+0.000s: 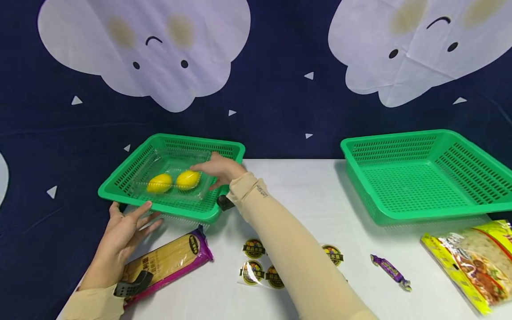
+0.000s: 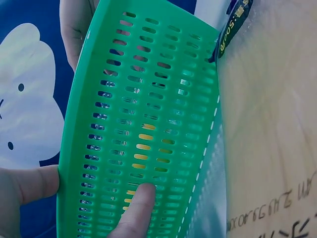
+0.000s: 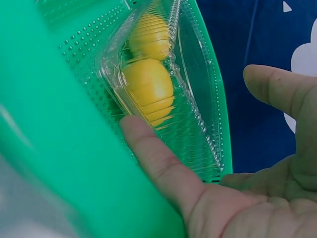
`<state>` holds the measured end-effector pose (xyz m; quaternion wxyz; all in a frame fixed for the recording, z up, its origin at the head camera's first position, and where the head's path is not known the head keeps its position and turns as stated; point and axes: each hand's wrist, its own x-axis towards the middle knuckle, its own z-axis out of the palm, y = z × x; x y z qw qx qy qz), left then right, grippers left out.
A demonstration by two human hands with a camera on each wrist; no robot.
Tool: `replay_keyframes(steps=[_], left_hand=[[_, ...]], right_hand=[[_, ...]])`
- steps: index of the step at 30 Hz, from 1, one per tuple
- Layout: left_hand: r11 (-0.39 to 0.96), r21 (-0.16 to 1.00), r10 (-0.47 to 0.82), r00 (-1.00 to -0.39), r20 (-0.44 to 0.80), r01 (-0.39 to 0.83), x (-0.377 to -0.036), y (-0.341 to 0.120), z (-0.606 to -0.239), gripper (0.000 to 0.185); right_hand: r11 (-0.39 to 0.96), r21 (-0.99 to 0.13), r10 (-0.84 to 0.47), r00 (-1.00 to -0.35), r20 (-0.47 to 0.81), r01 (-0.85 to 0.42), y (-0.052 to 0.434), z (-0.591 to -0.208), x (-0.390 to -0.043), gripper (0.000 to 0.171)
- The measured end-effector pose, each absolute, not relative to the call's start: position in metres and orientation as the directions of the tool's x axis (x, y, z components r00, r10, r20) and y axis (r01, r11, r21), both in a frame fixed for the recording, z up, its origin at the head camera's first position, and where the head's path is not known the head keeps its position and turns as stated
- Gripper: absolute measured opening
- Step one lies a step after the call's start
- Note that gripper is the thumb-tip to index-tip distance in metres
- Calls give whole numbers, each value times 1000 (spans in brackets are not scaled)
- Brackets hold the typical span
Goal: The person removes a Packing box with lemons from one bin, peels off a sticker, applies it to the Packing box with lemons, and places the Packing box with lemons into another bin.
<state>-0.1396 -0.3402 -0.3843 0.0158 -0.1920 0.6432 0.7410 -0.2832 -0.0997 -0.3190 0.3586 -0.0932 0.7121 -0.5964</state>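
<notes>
Two lemons (image 1: 159, 183) lie in a clear plastic clamshell box (image 1: 182, 155) inside the left green basket (image 1: 204, 215). My right hand (image 1: 222, 169) reaches over the basket's right side, fingers spread, at the box's right end. One extended index finger (image 3: 158, 158) lies along the clear plastic in the right wrist view, with the thumb held apart. My left hand (image 1: 122, 231) is at the basket's near left, its fingers spread loosely. In the left wrist view, the thumb (image 2: 37, 183) is right at the rim and a straight finger (image 2: 138, 208) lies against the slotted outer wall.
Below my left hand lies a pack of dry noodles (image 1: 172, 258) with a purple edge. Round stickers (image 1: 253, 271) on a clear sheet are partly hidden under my right sleeve. At right are another green basket (image 1: 400, 215), a purple-wrapped candy (image 1: 390, 271) and a yellow food bag (image 1: 476, 266).
</notes>
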Motion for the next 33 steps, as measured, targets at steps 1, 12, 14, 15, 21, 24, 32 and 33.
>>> replay_keyframes(steps=[1,12,14,15,21,24,32,33], left_hand=[[-167,949,-223,-928,-299,-265,-139,-340,-385,112],[-129,969,-246,-939,-239,-212,-138,-342,-387,100],[-135,966,-245,-937,-249,-221,-138,-341,-387,101],[-140,964,-242,-936,-255,-227,-139,-341,-386,101],[-153,961,-236,-936,-263,-231,-139,-339,-385,102],[-152,960,-233,-935,-267,-236,-138,-338,-385,103],[-175,949,-228,-927,-297,-261,-140,-340,-385,109],[-182,947,-229,-925,-303,-265,-140,-340,-385,110]], right_hand=[[271,-915,-564,-721,-403,300,-100,-319,-283,101],[300,-899,-558,-706,-436,318,-109,-319,-284,100],[319,-890,-553,-699,-454,325,-110,-319,-284,100],[327,-886,-551,-695,-462,329,-111,-318,-284,100],[351,-876,-532,-700,-477,330,-112,-318,-283,101],[365,-874,-523,-705,-479,322,-112,-319,-282,100],[348,-895,-519,-738,-432,279,-111,-319,-278,87],[350,-897,-518,-742,-426,271,-111,-319,-278,86]])
